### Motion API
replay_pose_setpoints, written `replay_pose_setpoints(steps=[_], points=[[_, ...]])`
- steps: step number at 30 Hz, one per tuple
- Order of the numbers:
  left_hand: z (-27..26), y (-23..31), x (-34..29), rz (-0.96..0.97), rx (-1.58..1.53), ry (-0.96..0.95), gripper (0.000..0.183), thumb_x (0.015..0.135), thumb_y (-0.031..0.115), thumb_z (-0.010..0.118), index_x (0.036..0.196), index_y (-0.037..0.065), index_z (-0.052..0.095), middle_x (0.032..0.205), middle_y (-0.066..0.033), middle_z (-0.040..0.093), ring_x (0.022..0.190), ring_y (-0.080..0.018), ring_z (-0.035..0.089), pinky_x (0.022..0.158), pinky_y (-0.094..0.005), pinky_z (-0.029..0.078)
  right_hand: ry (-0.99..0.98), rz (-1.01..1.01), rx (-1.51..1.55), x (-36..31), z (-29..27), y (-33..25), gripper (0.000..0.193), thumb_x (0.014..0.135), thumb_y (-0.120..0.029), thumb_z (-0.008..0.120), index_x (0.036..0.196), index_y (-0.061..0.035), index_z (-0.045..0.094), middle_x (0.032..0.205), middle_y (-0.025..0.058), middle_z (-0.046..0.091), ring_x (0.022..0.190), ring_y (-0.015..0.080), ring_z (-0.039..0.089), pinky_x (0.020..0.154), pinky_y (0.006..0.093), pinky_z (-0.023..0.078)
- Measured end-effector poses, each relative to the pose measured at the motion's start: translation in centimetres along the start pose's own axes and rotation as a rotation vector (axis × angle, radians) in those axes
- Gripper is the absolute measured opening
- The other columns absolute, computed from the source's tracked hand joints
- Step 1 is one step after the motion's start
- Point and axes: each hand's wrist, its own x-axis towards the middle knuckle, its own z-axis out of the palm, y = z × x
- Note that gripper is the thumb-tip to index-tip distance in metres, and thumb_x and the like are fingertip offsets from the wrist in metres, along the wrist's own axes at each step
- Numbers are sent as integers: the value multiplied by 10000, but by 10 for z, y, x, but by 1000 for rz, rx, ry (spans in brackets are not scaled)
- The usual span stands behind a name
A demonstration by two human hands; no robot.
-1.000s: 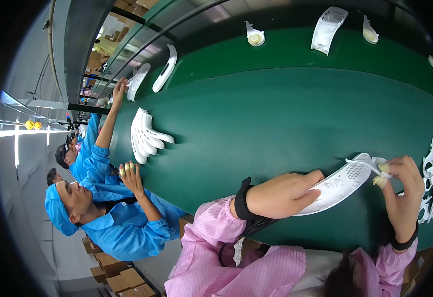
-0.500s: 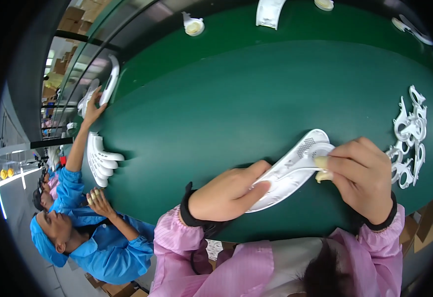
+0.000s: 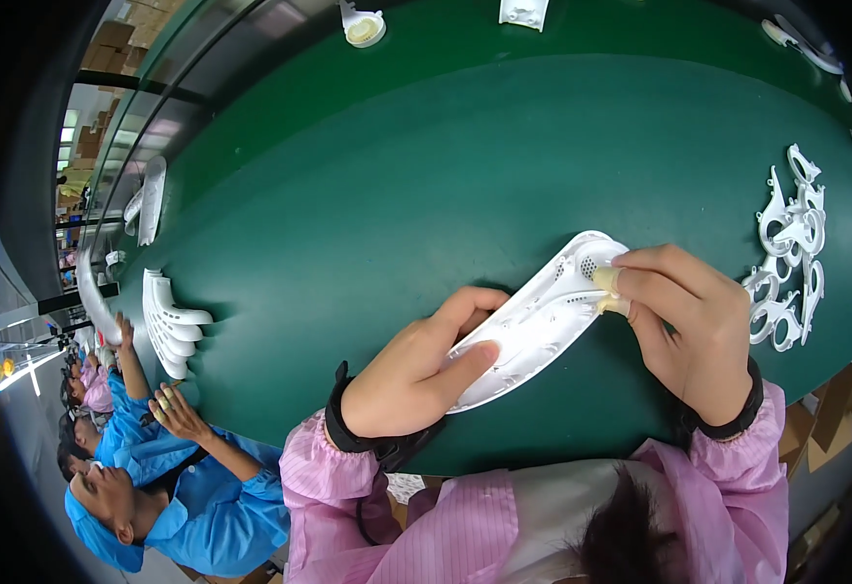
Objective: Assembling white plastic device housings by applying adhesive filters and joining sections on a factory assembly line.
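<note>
A long white plastic shell (image 3: 518, 341) lies tilted over the green table, its hollow, ribbed inside facing up. My left hand (image 3: 426, 375) grips its lower end, thumb on the inside and fingers underneath. At the upper end, my right hand (image 3: 684, 311) is closed, with yellowish covers on the thumb and fingertip. Its fingertips pinch a smaller white plastic insert (image 3: 582, 290) that sits inside the shell beside a round perforated patch. The fingers partly hide this insert, so whether it is fully seated I cannot tell.
White ring-shaped plastic parts (image 3: 786, 248) lie in a heap at the right. Stacked curved white shells (image 3: 168, 326) stand at the left, near a co-worker in blue (image 3: 202, 516) who handles another shell (image 3: 95, 297). More white parts (image 3: 363, 27) lie along the far strip of the green table (image 3: 426, 165).
The insert in my right hand has gone from overlapping the shell's upper end to lying down inside it. The co-worker has drawn a long white shell from the far side toward the left edge.
</note>
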Motion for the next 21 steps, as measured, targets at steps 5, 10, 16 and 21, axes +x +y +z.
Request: replay_pose_setpoints(steps=[5, 10, 16, 21], points=[[-1, -1, 3, -27, -97, 1, 467, 1018, 47, 527, 1465, 24, 393, 1024, -109, 647, 940, -191, 615, 892, -318, 475, 30, 13, 6, 1, 3, 0, 224, 740, 31, 752, 946, -53, 724, 896, 60, 679, 723, 244, 669, 605, 340, 546], [2, 0, 5, 166, 62, 51, 634, 959, -42, 515, 1557, 36, 320, 1047, -134, 638, 970, -203, 620, 902, -316, 474, -98, 54, -227, 7, 4, -21, 243, 718, 19, 711, 946, -64, 734, 885, 47, 625, 692, 226, 641, 581, 344, 520], [1, -6, 4, 162, 79, 82, 642, 930, -23, 525, 1546, 34, 351, 1252, -197, 644, 1133, -300, 659, 983, -350, 486, -244, 153, 29, 14, 3, -16, 309, 749, -74, 800, 1045, -51, 716, 909, 70, 618, 716, 273, 651, 581, 365, 504], [0, -6, 7, 334, 187, 64, 745, 829, 60, 718, 1502, 55, 400, 1323, -169, 631, 1173, -331, 661, 997, -369, 503, -339, 113, 160, 16, -6, -7, 443, 688, -257, 908, 1028, -54, 708, 982, 67, 640, 748, 272, 671, 611, 353, 531]])
